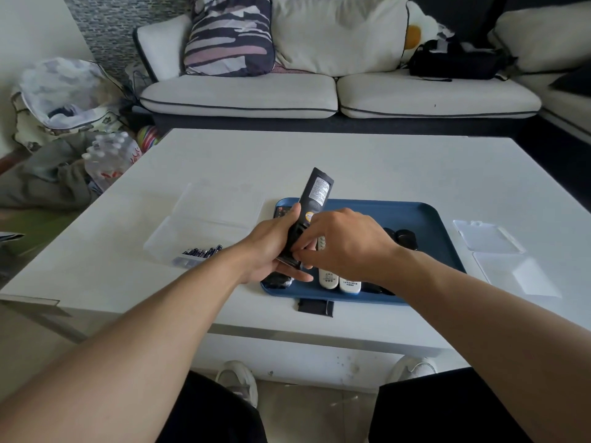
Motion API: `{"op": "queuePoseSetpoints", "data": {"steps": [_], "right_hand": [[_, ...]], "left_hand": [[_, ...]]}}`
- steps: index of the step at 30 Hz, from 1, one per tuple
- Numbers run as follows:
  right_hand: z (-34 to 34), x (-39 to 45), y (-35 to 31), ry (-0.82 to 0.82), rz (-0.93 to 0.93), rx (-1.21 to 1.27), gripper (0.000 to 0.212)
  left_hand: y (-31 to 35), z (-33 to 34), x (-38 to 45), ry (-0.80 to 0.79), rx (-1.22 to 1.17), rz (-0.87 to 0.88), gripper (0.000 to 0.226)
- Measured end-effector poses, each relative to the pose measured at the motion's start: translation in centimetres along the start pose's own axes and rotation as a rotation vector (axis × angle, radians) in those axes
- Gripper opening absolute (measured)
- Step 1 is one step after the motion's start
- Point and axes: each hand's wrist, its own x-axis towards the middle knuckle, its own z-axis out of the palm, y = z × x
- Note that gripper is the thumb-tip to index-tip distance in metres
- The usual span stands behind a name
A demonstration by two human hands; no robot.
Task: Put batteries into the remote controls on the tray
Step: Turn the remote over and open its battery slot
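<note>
My left hand (271, 247) grips a long black remote (315, 195) back side up, tilted above the left end of the blue tray (425, 219). My right hand (345, 247) has its fingertips curled at the remote's lower end by the battery compartment; what they pinch is hidden. Two white remotes (339, 281) and several black ones lie on the tray, partly hidden by my hands. Blue batteries (203, 251) lie in a clear open box (179, 231) left of the tray. A black battery cover (315, 307) lies on the table in front of the tray.
The white table (351, 161) stands before a white sofa (319, 91). A second clear open box (499, 251) lies right of the tray. A pack of water bottles (112, 155) and bags sit on the floor at left.
</note>
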Motion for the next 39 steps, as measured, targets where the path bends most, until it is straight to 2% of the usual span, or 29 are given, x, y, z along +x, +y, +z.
{"op": "queuePoseSetpoints", "data": {"steps": [7,11,13,16,21,24,27,31,34,39], "right_hand": [[0.5,-0.1,0.0,0.092,-0.115,-0.156,0.017],[1.3,-0.1,-0.1,0.209,-0.205,-0.219,0.03],[1.6,0.1,-0.4,0.232,-0.214,-0.25,0.022],[1.7,0.2,-0.3,0.192,-0.235,-0.214,0.021],[0.9,0.6,1.2,-0.031,-0.253,-0.096,0.017],[0.7,1.0,1.4,-0.045,-0.259,-0.053,0.015],[0.4,1.1,1.4,-0.028,-0.173,0.167,0.008],[0.4,1.0,1.9,-0.126,0.109,0.58,0.004],[1.0,0.8,2.3,-0.22,0.241,0.656,0.029],[1.5,0.9,2.2,-0.204,0.24,0.608,0.03]], "left_hand": [[0.2,0.1,0.1,0.053,-0.009,-0.027,0.065],[0.6,0.7,0.2,0.107,-0.032,-0.029,0.059],[0.7,0.6,0.1,0.131,-0.037,-0.024,0.053],[0.6,0.2,0.1,0.136,-0.048,-0.045,0.05],[-0.2,-0.9,0.0,0.031,0.021,-0.14,0.059],[-0.7,-1.2,0.0,0.017,0.129,-0.193,0.05],[-1.0,-1.5,0.2,0.023,0.154,-0.212,0.049],[-1.2,-1.9,0.5,0.059,0.025,-0.201,0.053],[-1.3,-1.9,0.9,0.069,-0.048,-0.207,0.049],[-1.3,-1.7,1.0,0.039,-0.124,-0.231,0.046]]}}
